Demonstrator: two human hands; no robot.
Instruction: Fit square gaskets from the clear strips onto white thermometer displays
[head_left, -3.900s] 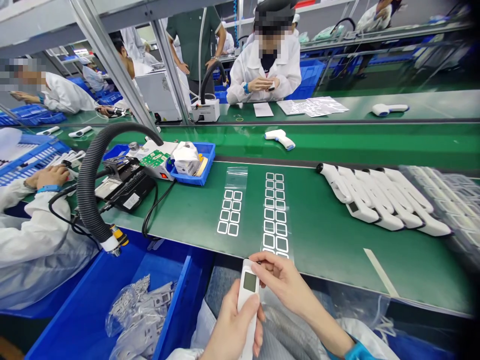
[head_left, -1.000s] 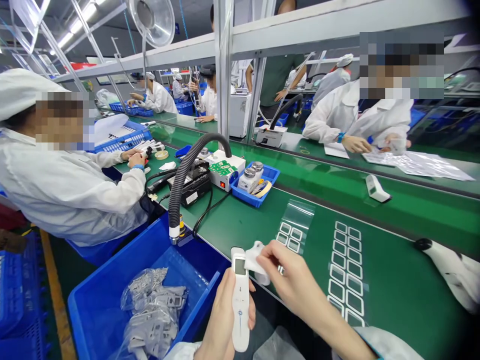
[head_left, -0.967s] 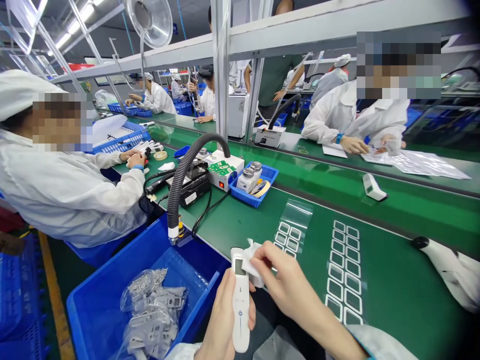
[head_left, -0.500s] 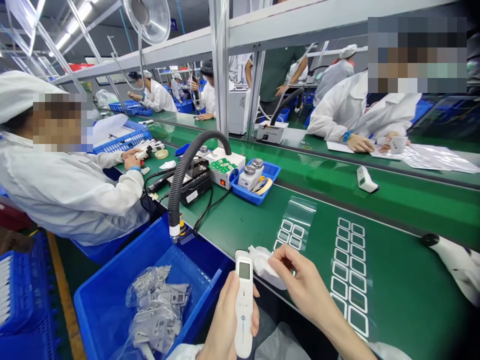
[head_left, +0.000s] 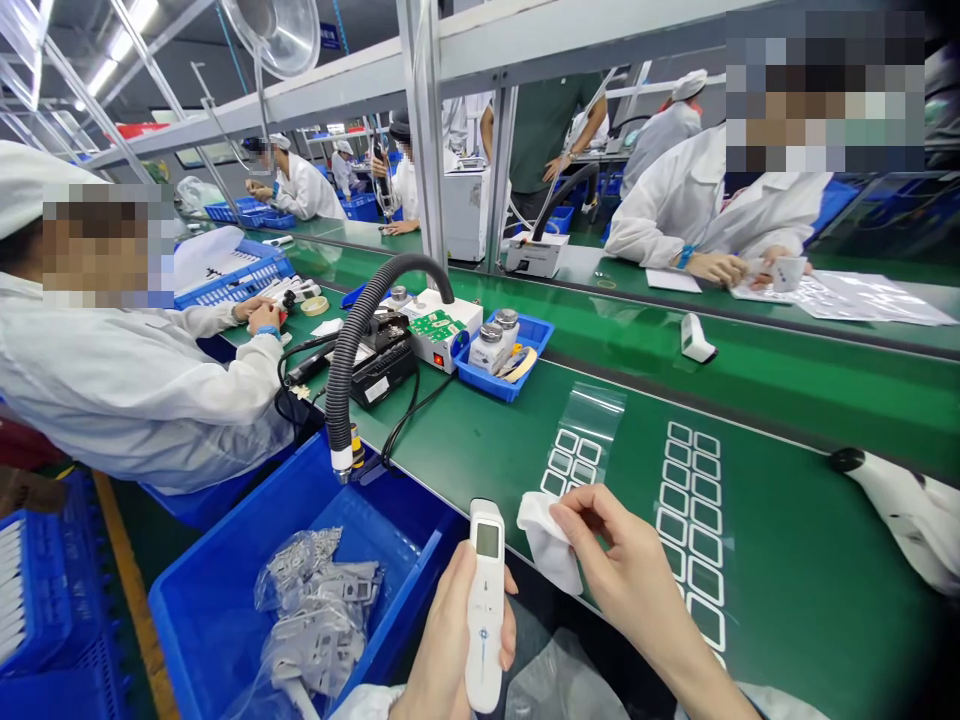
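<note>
My left hand (head_left: 448,630) is wrapped round a white handheld infrared thermometer (head_left: 487,600), its small grey screen facing me and its head pointing away. Just to the right, my right hand (head_left: 619,560) pinches a white cloth (head_left: 550,545) between thumb and fingers; the cloth hangs apart from the thermometer. Beyond the right hand, clear sheets with white rectangular frames (head_left: 574,455) lie on the green bench. A longer double row of such frames (head_left: 690,500) lies to the right of that hand.
A blue bin (head_left: 397,540) with bagged white parts stands at lower left, below a black flexible hose (head_left: 341,380). A blue tray (head_left: 517,380) holds metal-capped bottles. One thermometer (head_left: 696,338) rests on the green belt, another (head_left: 904,515) at right. Co-workers sit left and opposite.
My right hand has drawn the cloth slightly away from the thermometer's head, so a gap now shows between them. The left hand keeps its hold. On the belt, the thermometer has shifted left.
</note>
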